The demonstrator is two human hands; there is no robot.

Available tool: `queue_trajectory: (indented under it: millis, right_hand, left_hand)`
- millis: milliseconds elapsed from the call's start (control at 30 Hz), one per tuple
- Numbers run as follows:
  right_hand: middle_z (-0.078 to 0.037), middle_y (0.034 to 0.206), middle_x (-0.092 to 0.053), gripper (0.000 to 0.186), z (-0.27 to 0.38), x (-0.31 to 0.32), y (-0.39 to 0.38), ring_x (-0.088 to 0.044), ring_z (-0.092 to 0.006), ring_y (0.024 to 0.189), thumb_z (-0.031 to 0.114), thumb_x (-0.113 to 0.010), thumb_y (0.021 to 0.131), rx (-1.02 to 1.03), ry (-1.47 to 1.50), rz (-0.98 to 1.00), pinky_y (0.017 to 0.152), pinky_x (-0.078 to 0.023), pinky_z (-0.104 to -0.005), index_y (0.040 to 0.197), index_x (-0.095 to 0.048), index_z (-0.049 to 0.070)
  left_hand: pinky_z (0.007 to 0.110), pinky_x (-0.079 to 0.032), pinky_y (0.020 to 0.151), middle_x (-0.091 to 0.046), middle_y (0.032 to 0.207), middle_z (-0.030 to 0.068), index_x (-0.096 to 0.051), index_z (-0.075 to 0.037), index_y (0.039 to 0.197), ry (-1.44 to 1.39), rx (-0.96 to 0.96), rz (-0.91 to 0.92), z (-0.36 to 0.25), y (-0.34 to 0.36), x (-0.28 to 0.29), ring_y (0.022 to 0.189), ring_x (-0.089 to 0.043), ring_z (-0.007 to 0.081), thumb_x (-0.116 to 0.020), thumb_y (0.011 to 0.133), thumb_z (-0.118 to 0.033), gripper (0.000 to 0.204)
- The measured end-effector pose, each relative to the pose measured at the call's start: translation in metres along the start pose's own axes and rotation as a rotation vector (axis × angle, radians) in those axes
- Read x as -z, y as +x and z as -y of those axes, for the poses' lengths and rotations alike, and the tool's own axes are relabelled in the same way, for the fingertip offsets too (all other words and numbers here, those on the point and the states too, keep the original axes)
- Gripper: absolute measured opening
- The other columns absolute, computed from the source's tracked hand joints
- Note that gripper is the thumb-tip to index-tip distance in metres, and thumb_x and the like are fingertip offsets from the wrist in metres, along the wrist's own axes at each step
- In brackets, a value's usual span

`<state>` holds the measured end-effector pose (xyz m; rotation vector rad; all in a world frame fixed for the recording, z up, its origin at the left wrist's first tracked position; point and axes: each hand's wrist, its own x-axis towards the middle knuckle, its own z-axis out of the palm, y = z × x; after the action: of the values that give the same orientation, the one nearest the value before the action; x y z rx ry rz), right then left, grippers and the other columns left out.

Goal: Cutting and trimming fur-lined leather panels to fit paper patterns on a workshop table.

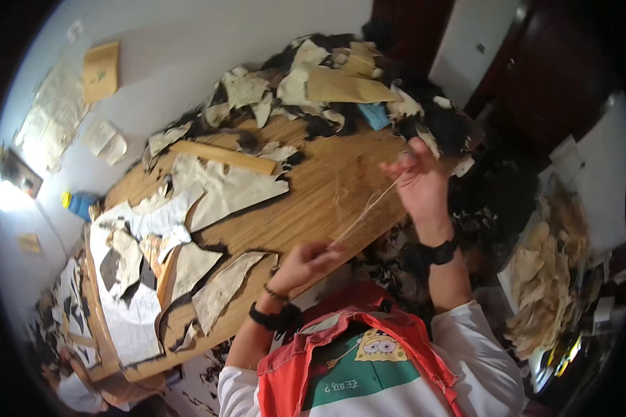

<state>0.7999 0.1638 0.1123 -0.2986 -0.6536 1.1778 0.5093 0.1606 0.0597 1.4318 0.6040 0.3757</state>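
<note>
A pale thin strand of string or thread (368,212) stretches diagonally over the bare wooden table (341,167). My left hand (306,264) pinches its lower end near the front edge, beside cream, dark-edged pieces of hide or fabric (215,299). My right hand (424,187) is raised at the table's right, fingers curled on the upper end. Larger cream pieces (226,201) and white pattern-like sheets (125,333) lie to the left.
A scrap pile (250,90) lines the back, with a wooden strip (222,156) before it. A blue bottle (83,205) and lamp (10,194) are left. Dark doors (535,69) and tan material (542,278) are right. Another person (80,389) is at lower left.
</note>
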Motion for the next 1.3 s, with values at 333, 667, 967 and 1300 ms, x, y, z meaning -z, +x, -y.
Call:
queue_trajectory:
  millis: [333, 667, 967, 1300]
  right_hand:
    - [0.003, 0.076, -0.051, 0.016, 0.162, 0.137, -0.037, -0.044, -0.0085, 0.061, 0.027, -0.059, 0.1, -0.22, -0.731, -0.627, 0.067, -0.045, -0.0238, 0.101, -0.061, 0.011]
    - [-0.02, 0.095, -0.071, 0.032, 0.502, 0.298, -0.057, -0.068, -0.0345, 0.086, 0.026, -0.05, 0.098, -0.098, -2.302, -1.387, 0.08, -0.052, -0.0433, 0.103, -0.065, -0.002]
    - [-0.013, 0.089, -0.073, 0.023, 0.264, 0.346, 0.006, -0.07, -0.0236, 0.082, 0.025, -0.07, 0.089, -0.093, -1.929, -0.404, 0.072, -0.052, -0.0344, 0.097, -0.075, 0.004]
    - [-0.018, 0.084, -0.067, 0.014, 0.21, 0.35, 0.017, -0.064, -0.038, 0.076, 0.013, -0.058, 0.096, -0.178, -2.243, -0.197, 0.064, -0.049, -0.0451, 0.095, -0.062, 0.0]
  left_hand:
    - [0.021, -0.036, 0.053, -0.049, 0.065, -0.006, -0.069, -0.001, 0.095, 0.118, 0.084, -0.207, -0.033, 0.031, -0.012, 0.058, -0.045, 0.0035, -0.057, 0.1, -0.018, 0.021]
    - [0.029, -0.04, 0.057, -0.055, 0.07, 0.001, -0.064, -0.003, 0.087, 0.923, 0.212, -1.282, 0.024, -0.015, 0.084, 0.064, -0.05, 0.0092, -0.058, 0.094, -0.008, 0.011]
    - [0.035, -0.05, 0.066, -0.069, 0.08, 0.0211, -0.068, 0.001, 0.091, 0.676, 0.092, -0.983, 0.052, 0.08, 0.004, 0.069, -0.064, 0.0198, -0.064, 0.093, -0.017, 0.018]
    - [0.043, -0.052, 0.079, -0.066, 0.103, 0.0173, -0.067, -0.005, 0.103, 0.895, 0.075, -0.829, 0.001, 0.227, 0.05, 0.094, -0.065, 0.0343, -0.066, 0.088, -0.019, 0.021]
